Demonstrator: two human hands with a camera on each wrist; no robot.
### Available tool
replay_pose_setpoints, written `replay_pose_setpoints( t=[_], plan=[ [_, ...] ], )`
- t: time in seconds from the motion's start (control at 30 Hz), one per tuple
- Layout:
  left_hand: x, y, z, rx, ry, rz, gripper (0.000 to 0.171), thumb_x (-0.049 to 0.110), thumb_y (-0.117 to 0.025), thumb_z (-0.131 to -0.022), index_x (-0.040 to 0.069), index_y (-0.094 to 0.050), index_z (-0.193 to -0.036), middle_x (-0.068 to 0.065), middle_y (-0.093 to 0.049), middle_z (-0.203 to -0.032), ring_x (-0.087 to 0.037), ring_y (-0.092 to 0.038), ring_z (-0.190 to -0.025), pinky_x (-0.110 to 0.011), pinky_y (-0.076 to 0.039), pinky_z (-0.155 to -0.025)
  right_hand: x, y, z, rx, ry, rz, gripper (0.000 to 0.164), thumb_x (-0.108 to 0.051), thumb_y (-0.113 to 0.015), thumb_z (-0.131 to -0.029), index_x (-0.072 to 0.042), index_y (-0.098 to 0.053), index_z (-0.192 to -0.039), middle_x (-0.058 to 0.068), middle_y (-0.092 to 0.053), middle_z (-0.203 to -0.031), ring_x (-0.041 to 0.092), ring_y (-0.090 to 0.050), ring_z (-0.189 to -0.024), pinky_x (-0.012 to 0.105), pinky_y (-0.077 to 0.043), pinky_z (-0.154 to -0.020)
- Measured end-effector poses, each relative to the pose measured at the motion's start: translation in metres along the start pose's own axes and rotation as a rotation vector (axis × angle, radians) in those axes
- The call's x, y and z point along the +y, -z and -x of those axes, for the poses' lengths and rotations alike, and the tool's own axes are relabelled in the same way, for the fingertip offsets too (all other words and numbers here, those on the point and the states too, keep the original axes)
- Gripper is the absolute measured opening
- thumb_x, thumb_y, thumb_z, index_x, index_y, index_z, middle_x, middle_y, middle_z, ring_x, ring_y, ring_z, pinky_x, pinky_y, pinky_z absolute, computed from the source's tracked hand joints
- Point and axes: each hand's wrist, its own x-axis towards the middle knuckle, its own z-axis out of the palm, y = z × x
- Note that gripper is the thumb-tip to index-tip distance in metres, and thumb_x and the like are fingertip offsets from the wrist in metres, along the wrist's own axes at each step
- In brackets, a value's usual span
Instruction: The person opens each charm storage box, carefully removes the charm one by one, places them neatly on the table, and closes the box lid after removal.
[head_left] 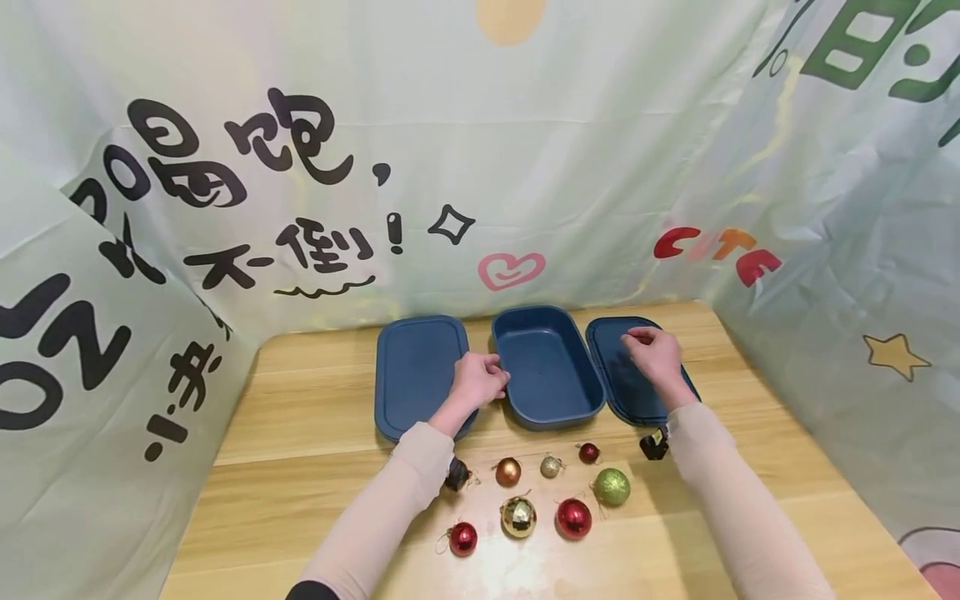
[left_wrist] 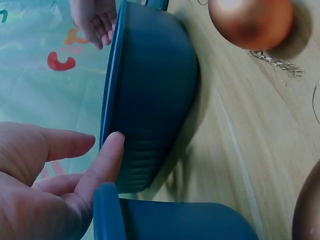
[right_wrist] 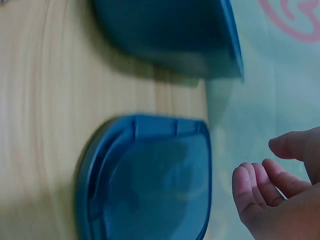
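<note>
An open dark blue food container (head_left: 551,375) stands at the back middle of the table. At its left rim is my left hand (head_left: 478,379); in the left wrist view its fingertip (left_wrist: 116,140) lies against the outer wall, while the thumb is on the other side of the rim, a small gap away. A loose blue lid (head_left: 633,383) lies to the right of the container, its grooved edge facing up. Over this lid hovers my right hand (head_left: 654,354), fingers loosely bent and holding nothing. A second blue container with its lid on (head_left: 420,375) is left of my left hand.
Several Christmas balls lie in front of the containers, among them a copper ball (head_left: 508,472), a gold ball (head_left: 518,517), a red ball (head_left: 573,518) and a green glitter ball (head_left: 612,487). A printed cloth wall (head_left: 585,192) rises behind the wooden table (head_left: 300,400).
</note>
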Motion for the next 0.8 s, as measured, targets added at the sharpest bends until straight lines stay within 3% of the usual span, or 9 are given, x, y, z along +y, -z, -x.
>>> replay_pose_setpoints(
  t=[0.2, 0.27, 0.4, 0.7, 0.8],
  plan=[
    [-0.001, -0.004, -0.001, 0.016, 0.023, -0.004, 0.044, 0.003, -0.074, -0.096, -0.003, -0.067, -0.139, -0.010, -0.071, -0.090, -0.018, -0.076, -0.065, -0.027, -0.063, -0.061, 0.024, 0.013, -0.006, 0.066, -0.005, 0.052, 0.035, -0.018, -0.066, -0.102, 0.009, -0.073, -0.122, 0.032, -0.072, -0.118, 0.024, -0.068, -0.090, 0.017, -0.046, -0.070],
    [-0.001, -0.004, -0.001, 0.020, 0.022, -0.008, 0.045, 0.002, -0.074, -0.095, -0.003, -0.067, -0.139, -0.011, -0.072, -0.092, -0.018, -0.076, -0.066, -0.027, -0.063, -0.062, 0.031, 0.016, -0.007, 0.075, -0.025, 0.056, 0.034, -0.017, -0.066, -0.102, 0.010, -0.072, -0.122, 0.032, -0.072, -0.118, 0.024, -0.068, -0.090, 0.016, -0.045, -0.069],
    [-0.001, -0.005, -0.001, 0.026, 0.021, -0.021, 0.046, 0.004, -0.075, -0.095, -0.003, -0.066, -0.140, -0.011, -0.074, -0.093, -0.016, -0.076, -0.065, -0.027, -0.062, -0.061, 0.043, 0.022, -0.007, 0.078, -0.075, 0.065, 0.036, -0.018, -0.064, -0.102, 0.011, -0.071, -0.123, 0.033, -0.071, -0.120, 0.036, -0.068, -0.101, 0.021, -0.045, -0.072],
    [-0.001, -0.006, -0.002, 0.029, 0.033, 0.002, 0.047, 0.003, -0.076, -0.094, -0.003, -0.066, -0.140, -0.013, -0.073, -0.096, -0.017, -0.076, -0.065, -0.027, -0.063, -0.062, 0.066, 0.033, -0.006, 0.134, -0.088, 0.128, 0.033, -0.015, -0.065, -0.098, 0.013, -0.073, -0.115, 0.033, -0.072, -0.113, 0.038, -0.067, -0.095, 0.022, -0.043, -0.069],
    [-0.001, -0.006, -0.001, 0.029, 0.036, 0.010, 0.048, 0.002, -0.076, -0.094, -0.004, -0.066, -0.140, -0.013, -0.073, -0.096, -0.017, -0.076, -0.065, -0.027, -0.063, -0.063, 0.074, 0.037, -0.005, 0.144, -0.106, 0.149, 0.034, -0.015, -0.063, -0.097, 0.014, -0.072, -0.115, 0.033, -0.072, -0.113, 0.042, -0.067, -0.097, 0.026, -0.044, -0.074]
  ],
)
